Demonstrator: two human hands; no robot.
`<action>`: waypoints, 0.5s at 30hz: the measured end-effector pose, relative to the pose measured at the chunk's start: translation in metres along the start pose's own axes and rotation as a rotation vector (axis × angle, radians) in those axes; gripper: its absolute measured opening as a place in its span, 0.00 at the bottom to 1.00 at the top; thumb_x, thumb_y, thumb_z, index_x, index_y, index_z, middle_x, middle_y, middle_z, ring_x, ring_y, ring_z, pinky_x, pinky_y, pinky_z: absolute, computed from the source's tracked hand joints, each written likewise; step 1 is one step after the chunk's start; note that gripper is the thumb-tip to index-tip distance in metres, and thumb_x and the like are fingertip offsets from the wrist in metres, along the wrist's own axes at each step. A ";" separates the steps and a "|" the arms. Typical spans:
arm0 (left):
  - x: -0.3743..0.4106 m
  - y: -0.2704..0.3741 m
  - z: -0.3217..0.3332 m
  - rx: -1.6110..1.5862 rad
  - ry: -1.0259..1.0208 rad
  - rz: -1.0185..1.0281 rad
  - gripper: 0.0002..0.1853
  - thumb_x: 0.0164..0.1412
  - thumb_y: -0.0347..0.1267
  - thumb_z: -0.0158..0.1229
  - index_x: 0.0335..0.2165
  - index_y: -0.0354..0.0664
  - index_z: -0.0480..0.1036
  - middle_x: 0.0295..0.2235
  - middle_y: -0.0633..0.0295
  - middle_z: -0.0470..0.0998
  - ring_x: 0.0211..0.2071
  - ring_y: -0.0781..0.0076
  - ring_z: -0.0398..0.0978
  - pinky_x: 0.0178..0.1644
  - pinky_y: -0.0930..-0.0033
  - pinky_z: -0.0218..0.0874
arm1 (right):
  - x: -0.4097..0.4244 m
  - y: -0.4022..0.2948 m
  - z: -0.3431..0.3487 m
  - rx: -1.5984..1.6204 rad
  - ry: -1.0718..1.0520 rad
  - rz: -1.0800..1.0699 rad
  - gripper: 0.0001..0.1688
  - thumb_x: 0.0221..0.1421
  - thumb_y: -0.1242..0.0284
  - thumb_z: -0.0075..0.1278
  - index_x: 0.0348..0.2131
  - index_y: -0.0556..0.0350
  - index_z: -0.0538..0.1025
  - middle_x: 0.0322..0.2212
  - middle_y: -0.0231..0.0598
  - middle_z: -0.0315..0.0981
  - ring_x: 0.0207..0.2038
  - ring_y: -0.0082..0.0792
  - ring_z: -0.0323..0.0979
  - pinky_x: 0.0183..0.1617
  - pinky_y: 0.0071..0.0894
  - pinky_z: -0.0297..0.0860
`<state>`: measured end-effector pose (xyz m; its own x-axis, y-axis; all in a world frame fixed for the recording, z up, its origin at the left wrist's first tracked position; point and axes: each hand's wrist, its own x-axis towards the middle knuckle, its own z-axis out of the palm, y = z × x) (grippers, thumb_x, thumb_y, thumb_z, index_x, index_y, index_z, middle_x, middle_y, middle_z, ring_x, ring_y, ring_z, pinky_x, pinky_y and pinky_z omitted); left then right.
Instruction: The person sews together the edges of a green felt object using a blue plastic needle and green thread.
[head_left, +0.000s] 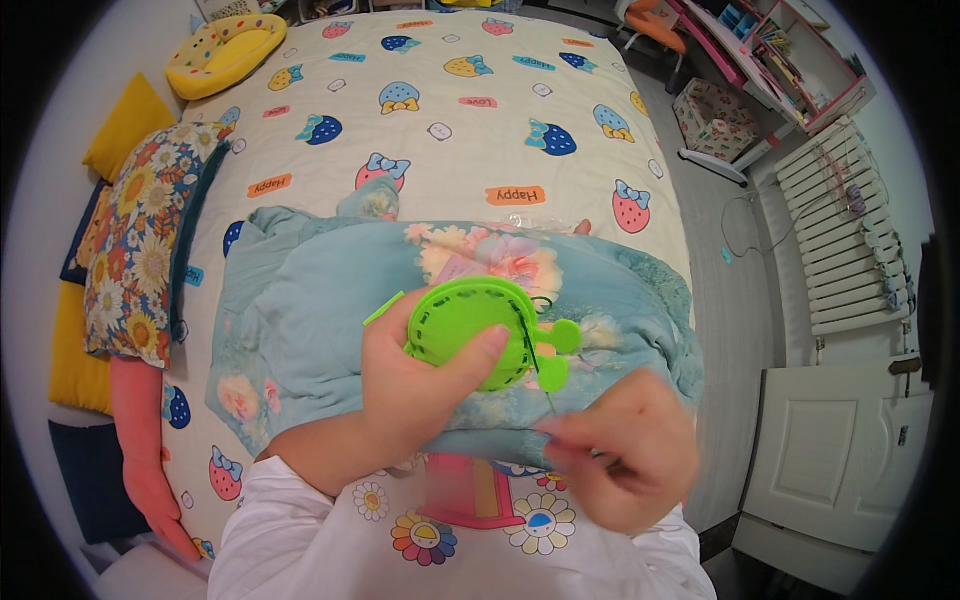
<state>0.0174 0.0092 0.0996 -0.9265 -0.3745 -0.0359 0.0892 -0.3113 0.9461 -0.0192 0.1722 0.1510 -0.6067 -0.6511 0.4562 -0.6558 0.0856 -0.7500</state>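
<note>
My left hand (409, 375) grips a bright green round felt piece (457, 330), its thumb lying across the front. Dark green running stitches follow the edge of the felt, and two small round green tabs stick out at its right side. A dark green thread (533, 349) runs from the upper right stitches down toward my right hand (630, 450). The fingertips of that hand are pinched together at the thread's lower end. Motion blurs them, and whether a needle is between them cannot be made out.
A blue floral blanket (330, 300) covers my lap on a bed with a strawberry-print sheet (465, 142). Cushions, including a flowered pillow (142, 240), line the left side. To the right are a white radiator (840, 232) and a desk with shelves (795, 67).
</note>
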 end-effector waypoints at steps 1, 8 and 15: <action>0.001 -0.002 0.001 -0.011 0.025 0.010 0.13 0.46 0.24 0.57 0.33 0.31 0.68 0.29 0.59 0.74 0.29 0.76 0.72 0.33 0.74 0.65 | 0.000 -0.001 0.002 0.099 -0.095 0.020 0.13 0.32 0.85 0.53 0.26 0.59 0.76 0.16 0.34 0.62 0.19 0.23 0.61 0.21 0.17 0.57; -0.002 0.001 -0.001 -0.066 0.083 -0.032 0.14 0.46 0.26 0.58 0.34 0.33 0.68 0.29 0.61 0.74 0.29 0.79 0.71 0.33 0.76 0.64 | 0.000 0.008 0.015 0.267 -0.207 0.048 0.15 0.33 0.79 0.57 0.29 0.54 0.77 0.20 0.33 0.66 0.21 0.32 0.63 0.26 0.27 0.59; 0.000 0.001 -0.002 -0.151 0.032 -0.049 0.14 0.46 0.26 0.58 0.35 0.33 0.68 0.30 0.61 0.74 0.30 0.78 0.71 0.33 0.76 0.64 | -0.013 0.008 0.012 0.193 0.213 0.046 0.15 0.32 0.83 0.58 0.28 0.55 0.77 0.17 0.33 0.64 0.18 0.27 0.61 0.22 0.22 0.55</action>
<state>0.0186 0.0070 0.1002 -0.9190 -0.3832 -0.0931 0.1007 -0.4562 0.8841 -0.0114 0.1716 0.1332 -0.7281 -0.4750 0.4942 -0.5398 -0.0469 -0.8405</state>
